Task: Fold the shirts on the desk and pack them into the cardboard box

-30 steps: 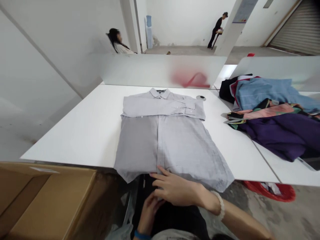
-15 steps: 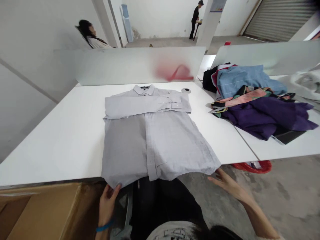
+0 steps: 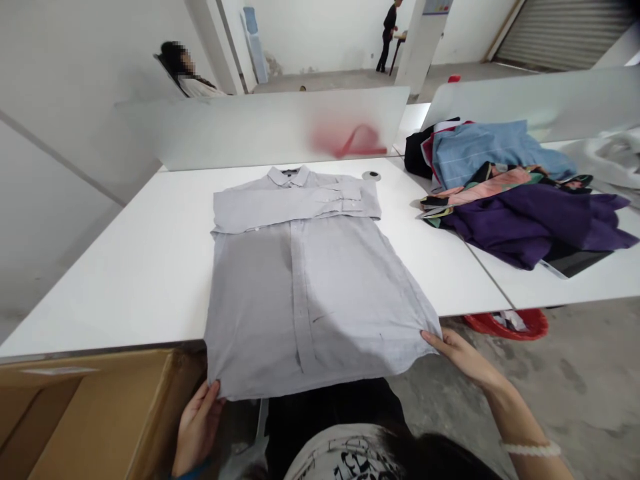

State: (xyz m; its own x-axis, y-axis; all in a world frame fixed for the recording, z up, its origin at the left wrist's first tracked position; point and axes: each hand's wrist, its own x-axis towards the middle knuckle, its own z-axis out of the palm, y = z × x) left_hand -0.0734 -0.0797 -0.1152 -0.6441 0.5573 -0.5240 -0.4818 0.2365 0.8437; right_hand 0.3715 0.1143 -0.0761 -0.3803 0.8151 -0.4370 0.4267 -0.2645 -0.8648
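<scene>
A light grey long-sleeved shirt (image 3: 255,293) lies front up on the white table (image 3: 135,267), its collar at the far side. Both sleeves are laid across the chest, and the hem hangs out past the table's near edge. My left hand (image 3: 199,420) pinches the hem's left corner between thumb and fingers. At the right corner, my right hand (image 3: 457,350) grips the hem with the thumb on top. Between the two hands the hem is stretched fairly straight.
A heap of clothes, with a purple garment (image 3: 530,223) and a blue one (image 3: 500,153), lies at the right. Frosted partitions (image 3: 240,127) line the back. A cardboard box (image 3: 100,413) stands at lower left, a red bin (image 3: 537,325) below the table. Two people are beyond.
My right hand has closed on the right hem corner. My left hand has moved left and down with its corner, and the hem is pulled straighter and nearer to me.
</scene>
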